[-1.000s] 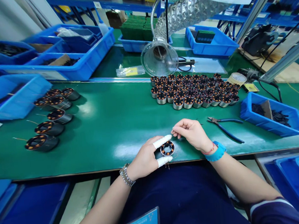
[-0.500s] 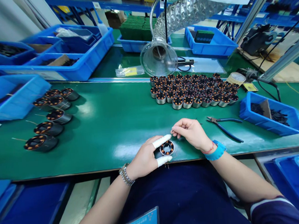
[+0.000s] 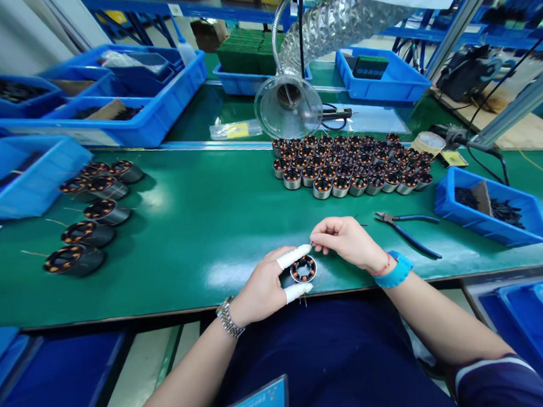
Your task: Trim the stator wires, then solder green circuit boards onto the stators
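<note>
My left hand, with white covers on thumb and a finger, grips a motor stator near the table's front edge. The stator is a metal ring with copper windings and a black inside, its open end turned towards me. Thin wire ends poke out below it. Just right of the stator, my right hand is closed in a pinch by the covered fingertip. It seems to hold a thin wire end, though most of that is hidden by the fingers. Beyond my right wrist lie blue-handled cutting pliers.
Several stators stand in packed rows at the back right. More stators with loose wires stand at the left. A blue bin of black pieces is at the right. A clear extraction hood hangs over the back.
My right hand has shifted very slightly, its pinch still beside the covered fingertip. The left hand and the stator stay where they were.
</note>
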Motion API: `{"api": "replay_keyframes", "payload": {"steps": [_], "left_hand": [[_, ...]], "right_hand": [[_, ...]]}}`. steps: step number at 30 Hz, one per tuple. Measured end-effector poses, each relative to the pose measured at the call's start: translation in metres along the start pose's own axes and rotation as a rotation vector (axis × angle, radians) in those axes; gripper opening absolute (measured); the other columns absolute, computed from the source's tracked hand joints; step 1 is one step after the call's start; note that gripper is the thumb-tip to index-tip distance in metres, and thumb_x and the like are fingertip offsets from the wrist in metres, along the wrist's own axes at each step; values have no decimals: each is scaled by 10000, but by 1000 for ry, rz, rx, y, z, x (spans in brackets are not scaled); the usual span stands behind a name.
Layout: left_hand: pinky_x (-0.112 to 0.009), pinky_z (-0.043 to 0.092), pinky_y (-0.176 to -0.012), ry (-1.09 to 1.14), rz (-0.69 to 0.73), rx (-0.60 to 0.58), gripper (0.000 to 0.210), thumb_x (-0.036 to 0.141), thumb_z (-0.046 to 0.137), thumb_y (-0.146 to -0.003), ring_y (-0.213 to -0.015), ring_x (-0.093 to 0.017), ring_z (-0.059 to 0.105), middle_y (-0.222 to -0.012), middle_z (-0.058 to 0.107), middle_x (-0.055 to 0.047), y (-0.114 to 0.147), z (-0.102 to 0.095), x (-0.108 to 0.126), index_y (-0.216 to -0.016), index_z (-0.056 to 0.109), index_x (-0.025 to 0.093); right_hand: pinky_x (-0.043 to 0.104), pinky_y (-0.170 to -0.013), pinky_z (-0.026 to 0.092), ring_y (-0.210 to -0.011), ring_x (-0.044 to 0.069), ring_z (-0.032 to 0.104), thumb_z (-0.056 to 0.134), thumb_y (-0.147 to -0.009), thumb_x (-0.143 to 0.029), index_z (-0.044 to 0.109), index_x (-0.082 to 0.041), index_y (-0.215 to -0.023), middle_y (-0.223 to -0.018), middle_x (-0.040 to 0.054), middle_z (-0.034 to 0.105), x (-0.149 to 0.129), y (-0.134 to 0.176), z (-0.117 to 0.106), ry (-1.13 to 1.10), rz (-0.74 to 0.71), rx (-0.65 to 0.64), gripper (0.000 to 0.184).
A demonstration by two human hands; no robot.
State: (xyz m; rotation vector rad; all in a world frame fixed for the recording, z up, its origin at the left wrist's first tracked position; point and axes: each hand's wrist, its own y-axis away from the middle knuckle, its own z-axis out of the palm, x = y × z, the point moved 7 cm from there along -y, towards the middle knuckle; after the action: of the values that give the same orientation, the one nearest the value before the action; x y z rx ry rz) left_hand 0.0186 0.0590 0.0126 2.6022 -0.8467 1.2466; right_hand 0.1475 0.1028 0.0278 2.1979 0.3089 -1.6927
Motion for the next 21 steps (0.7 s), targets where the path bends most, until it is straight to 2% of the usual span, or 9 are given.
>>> {"api": "replay_keyframes", "payload": {"steps": [3, 9, 21], "left_hand": [[-377, 448, -914, -3, 4, 1, 559, 318, 652, -724, -1045, -218, 551, -1155, 573, -91, 0, 1, 0, -1241, 471, 209], [-392, 460, -898, -2, 14, 30, 549, 323, 662, -711, -1030, -230, 567, -1142, 592, -83, 0, -1, 0, -1225, 492, 233], [-381, 464, -896, -11, 17, 33, 568, 330, 666, -710, -1023, -227, 572, -1130, 598, -79, 0, -2, 0, -1240, 482, 240]], "right_hand": [[211, -532, 401, -546, 78, 495, 558, -773, -255, 630, -142, -733, -611, -12, 581, -1, 3, 0, 116, -54, -4, 140], [249, -677, 446, -712, 122, 568, 561, -768, -193, 648, -175, -790, -781, 18, 643, -11, 10, -2, 288, -244, 33, 92], [256, -683, 447, -712, 128, 582, 547, -776, -176, 650, -192, -773, -769, 11, 655, -13, 10, -1, 359, -284, 50, 104]]}}
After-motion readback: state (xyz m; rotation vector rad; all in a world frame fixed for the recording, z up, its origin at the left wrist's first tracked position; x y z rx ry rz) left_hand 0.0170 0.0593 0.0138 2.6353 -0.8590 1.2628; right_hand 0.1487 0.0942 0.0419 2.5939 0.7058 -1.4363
